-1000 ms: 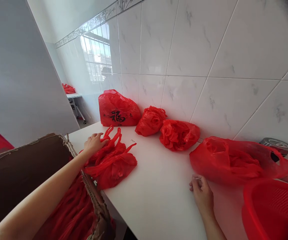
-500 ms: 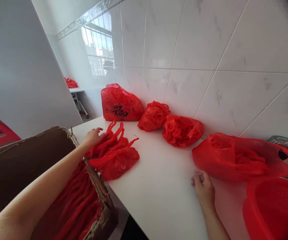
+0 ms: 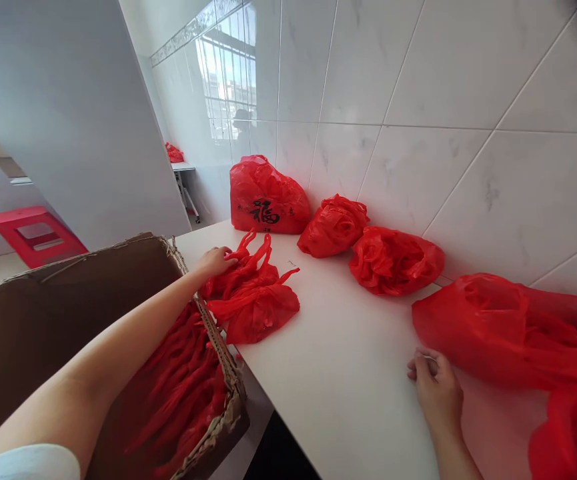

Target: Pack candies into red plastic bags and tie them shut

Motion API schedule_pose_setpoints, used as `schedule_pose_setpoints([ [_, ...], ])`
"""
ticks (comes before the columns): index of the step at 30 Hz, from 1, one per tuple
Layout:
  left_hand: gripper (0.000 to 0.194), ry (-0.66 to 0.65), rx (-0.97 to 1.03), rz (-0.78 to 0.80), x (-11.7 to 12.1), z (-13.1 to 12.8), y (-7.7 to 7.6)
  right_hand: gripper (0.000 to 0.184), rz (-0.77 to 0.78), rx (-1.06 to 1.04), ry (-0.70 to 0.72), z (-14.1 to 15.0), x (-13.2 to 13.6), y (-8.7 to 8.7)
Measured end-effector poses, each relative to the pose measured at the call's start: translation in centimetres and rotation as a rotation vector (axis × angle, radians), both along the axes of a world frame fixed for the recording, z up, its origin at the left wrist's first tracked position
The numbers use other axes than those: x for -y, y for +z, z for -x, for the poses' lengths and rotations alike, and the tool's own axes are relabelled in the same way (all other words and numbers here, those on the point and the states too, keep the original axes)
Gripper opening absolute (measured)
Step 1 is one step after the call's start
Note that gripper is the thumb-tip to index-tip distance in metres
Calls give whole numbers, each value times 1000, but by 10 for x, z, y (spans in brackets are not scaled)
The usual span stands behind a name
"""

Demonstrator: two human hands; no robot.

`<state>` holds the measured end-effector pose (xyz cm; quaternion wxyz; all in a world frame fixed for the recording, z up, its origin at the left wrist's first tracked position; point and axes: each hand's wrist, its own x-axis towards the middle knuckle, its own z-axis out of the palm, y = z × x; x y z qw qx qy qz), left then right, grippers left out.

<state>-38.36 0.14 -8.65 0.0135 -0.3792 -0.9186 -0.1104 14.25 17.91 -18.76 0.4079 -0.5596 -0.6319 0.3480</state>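
Observation:
Over the left part of the white table, my left hand (image 3: 217,261) has its fingers closed at the near-left side of a heap of red plastic bags (image 3: 263,310). The handle loops of these bags stand up beside my fingers, and part of the grip is hidden. My left forearm reaches across an open cardboard box (image 3: 231,373) with many red plastic bags (image 3: 178,380) inside. On the right, my right hand (image 3: 437,387) rests on the table with curled fingers, and nothing shows in them. A large red bag (image 3: 498,327) lies just beyond it.
Along the tiled wall stand a red bag with black characters (image 3: 268,200) and two crumpled red bags (image 3: 333,225). A red plastic object (image 3: 573,427) is cut off at the lower right. A red stool (image 3: 41,233) stands beyond the box, near a grey panel (image 3: 93,120).
The view has turned left, so everything sits further right and more of the stool shows. My left fingers have drawn in on the bags. My right hand keeps its curled pose.

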Motion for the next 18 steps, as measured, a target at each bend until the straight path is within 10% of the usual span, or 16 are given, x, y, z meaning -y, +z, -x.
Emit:
schedule_pose_setpoints([
  [9,38,71,58,11,-7,8,2,35,-8,78,-13,3,2,8],
  [14,40,162,45,-178,4,31,45,38,10,64,0,1,0,5],
  [18,47,201,86,-331,58,55,92,39,1,74,-17,0,1,5],
])
